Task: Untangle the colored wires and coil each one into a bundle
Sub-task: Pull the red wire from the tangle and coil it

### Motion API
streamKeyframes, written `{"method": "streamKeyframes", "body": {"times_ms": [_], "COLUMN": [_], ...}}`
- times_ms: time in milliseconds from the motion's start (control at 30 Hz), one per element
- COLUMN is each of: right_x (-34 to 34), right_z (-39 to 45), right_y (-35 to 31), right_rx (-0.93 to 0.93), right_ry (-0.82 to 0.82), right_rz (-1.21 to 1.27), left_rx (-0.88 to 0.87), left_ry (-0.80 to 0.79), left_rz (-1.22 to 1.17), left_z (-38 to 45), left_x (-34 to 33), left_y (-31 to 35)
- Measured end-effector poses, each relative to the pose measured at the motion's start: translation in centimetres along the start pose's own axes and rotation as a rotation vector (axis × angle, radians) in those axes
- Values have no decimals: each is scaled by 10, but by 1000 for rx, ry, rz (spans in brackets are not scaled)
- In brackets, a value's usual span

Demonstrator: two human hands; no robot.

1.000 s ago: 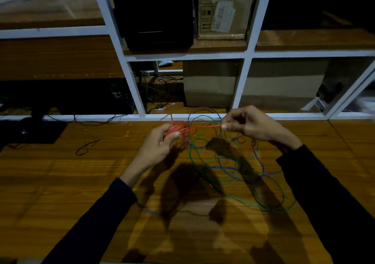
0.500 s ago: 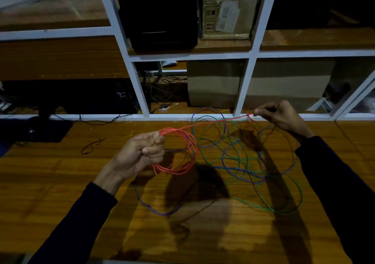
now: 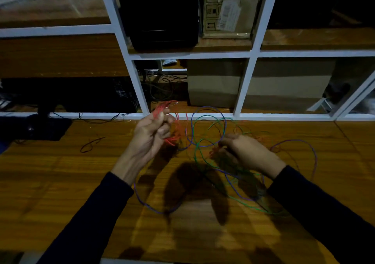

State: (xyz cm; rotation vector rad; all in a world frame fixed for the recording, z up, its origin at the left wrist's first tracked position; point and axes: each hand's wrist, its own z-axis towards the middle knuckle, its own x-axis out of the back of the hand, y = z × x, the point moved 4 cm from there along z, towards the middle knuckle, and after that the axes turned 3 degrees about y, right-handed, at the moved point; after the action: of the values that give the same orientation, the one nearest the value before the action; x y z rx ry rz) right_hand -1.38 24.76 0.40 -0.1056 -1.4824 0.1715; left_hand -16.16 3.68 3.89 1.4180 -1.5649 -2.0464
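Observation:
My left hand [image 3: 151,133] is raised above the wooden table [image 3: 60,182] and is shut on a coil of red wire [image 3: 176,135], whose loops hang to the right of the fingers. My right hand [image 3: 247,152] is low over the tangle with its fingers pinched on a strand of red wire [image 3: 213,152]. A green wire [image 3: 203,121] and a purple wire [image 3: 209,107] lie looped together on the table between and under my hands. One purple loop [image 3: 146,204] trails toward me, below my left forearm.
A white shelf frame [image 3: 243,85] stands along the table's far edge, holding a black box [image 3: 160,13] and cardboard boxes [image 3: 215,83]. A black monitor base [image 3: 36,127] sits at the far left. A short black wire piece [image 3: 91,143] lies on the table left of my left hand.
My right hand came down and left from the far edge to the tangle. My left hand rose and turned, bringing the red coil up with it.

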Motion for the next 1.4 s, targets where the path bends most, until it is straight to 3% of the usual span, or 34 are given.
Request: {"method": "streamKeyframes", "body": {"times_ms": [200,433,600,733,833,867,933,1000,1067,1167,1300,1400], "right_x": [27,40,30,14,6,6,22,36,29,8,2,-2], "right_z": [-2,4,4,3,0,-2,-10,-13,-4,19,49,71], "right_y": [-43,-40,-25,23,51,53,35,2,-24,-37,-25,-17], "right_rx": [216,180,21,-261,-441,-495,-532,-442,-354,-387,-503,-459], "right_ry": [71,211,159,104,129,183,472,708,676,605,730,729], "right_rz": [138,307,347,494,349,294,306,428,504,462,489,470], "left_rx": [-15,62,-15,-53,-65,-67,-74,-71,-55,-14,40,80], "left_ry": [-56,-113,-20,17,44,44,39,46,69,73,17,-21], "left_rz": [299,415,409,373,345,342,336,328,311,266,191,121], "left_z": [-5,-10,-5,1,2,2,2,2,0,-3,-9,-16], "left_x": [-25,-37,-21,0,7,7,6,2,-5,-16,-17,-15], "left_y": [-29,-42,-29,-20,-12,-11,-9,-8,-7,-4,2,7]}}
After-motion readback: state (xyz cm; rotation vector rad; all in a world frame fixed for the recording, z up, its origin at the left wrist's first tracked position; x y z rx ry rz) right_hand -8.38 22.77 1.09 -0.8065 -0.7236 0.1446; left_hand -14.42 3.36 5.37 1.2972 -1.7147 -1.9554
